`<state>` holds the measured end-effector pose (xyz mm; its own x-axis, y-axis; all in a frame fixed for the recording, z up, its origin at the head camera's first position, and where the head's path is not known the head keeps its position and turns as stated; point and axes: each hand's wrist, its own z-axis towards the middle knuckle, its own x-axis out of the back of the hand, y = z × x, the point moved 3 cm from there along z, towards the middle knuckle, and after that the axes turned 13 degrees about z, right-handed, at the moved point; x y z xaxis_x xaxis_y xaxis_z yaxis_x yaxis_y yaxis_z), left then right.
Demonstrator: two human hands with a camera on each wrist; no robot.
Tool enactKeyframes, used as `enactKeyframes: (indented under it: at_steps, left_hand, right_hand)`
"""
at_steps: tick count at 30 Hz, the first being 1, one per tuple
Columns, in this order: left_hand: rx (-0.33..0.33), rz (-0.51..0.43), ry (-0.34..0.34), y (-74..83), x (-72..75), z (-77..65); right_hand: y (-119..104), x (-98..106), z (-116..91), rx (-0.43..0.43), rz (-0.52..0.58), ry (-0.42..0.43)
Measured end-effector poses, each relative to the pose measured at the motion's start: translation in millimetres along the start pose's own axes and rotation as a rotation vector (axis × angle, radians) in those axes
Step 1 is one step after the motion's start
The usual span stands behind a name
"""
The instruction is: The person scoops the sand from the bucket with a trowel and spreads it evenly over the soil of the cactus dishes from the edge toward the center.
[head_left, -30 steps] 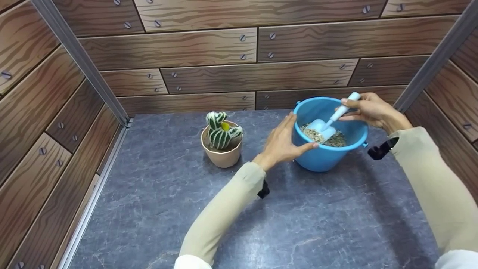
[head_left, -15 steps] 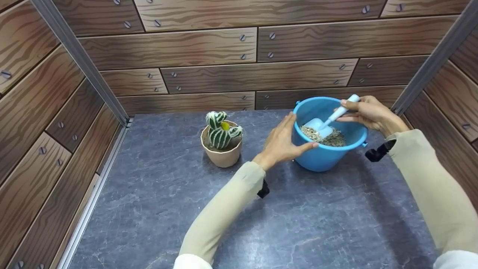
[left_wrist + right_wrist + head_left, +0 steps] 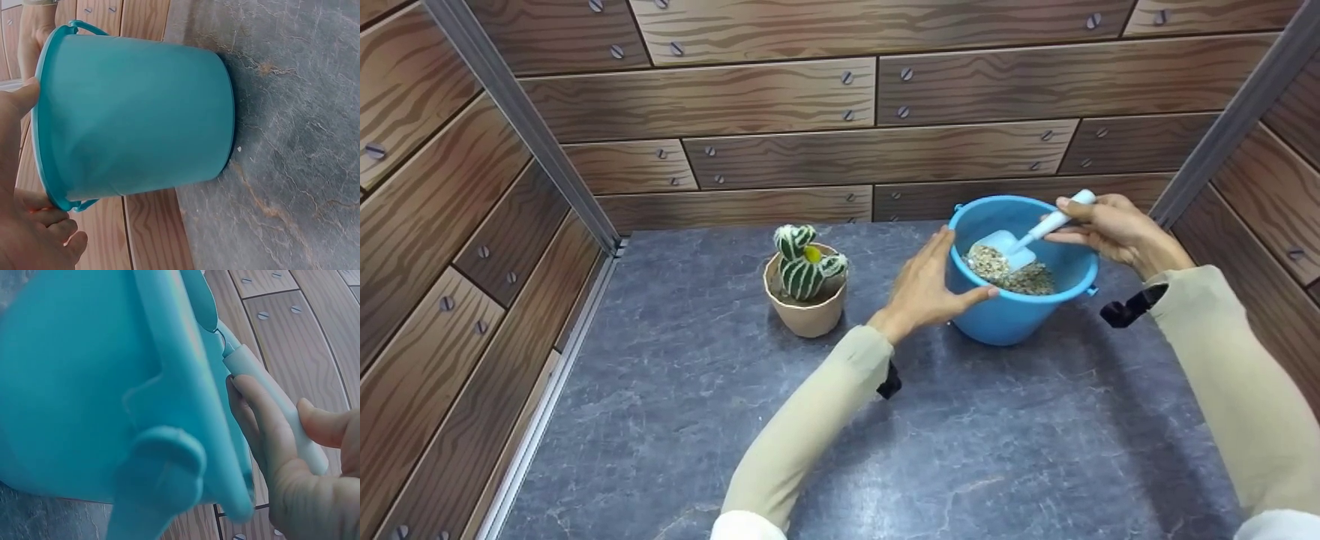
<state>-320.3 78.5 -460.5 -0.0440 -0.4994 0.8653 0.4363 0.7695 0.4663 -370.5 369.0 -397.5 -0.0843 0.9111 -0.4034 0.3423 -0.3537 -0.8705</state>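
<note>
Some gravel (image 3: 1031,280) at the blade of the pale-blue scoop (image 3: 1045,225), low inside the blue bucket (image 3: 997,325), on the right of the desk (image 3: 660,412). Holding the scoop handle clamped between thumb and fingers of the right hand (image 3: 1117,229); grip firmly, avoid twisting. Bracing the bucket rim with the left hand (image 3: 926,285), thumb and fingers spread apart; press lightly, just enough to prevent sliding or tipping. Push under the gravel, don't skim. Level before lifting, or risk spilling. Raise steadily, clear of the rim. Can't tell exactly how full.
</note>
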Motion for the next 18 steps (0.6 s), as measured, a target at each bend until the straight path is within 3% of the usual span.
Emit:
enactKeyframes:
  at_steps: [8,18]
  left_hand:
    - [-0.006,-0.039,-0.006,-0.6,-1.1,0.1]
    - [-0.026,-0.082,0.008,-1.9,-2.6,-3.6]
  right_hand:
    - [2.4,2.2,-2.6,0.023,0.060,0.012]
    - [4.7,6.9,-7.2,0.040,0.279,-0.013]
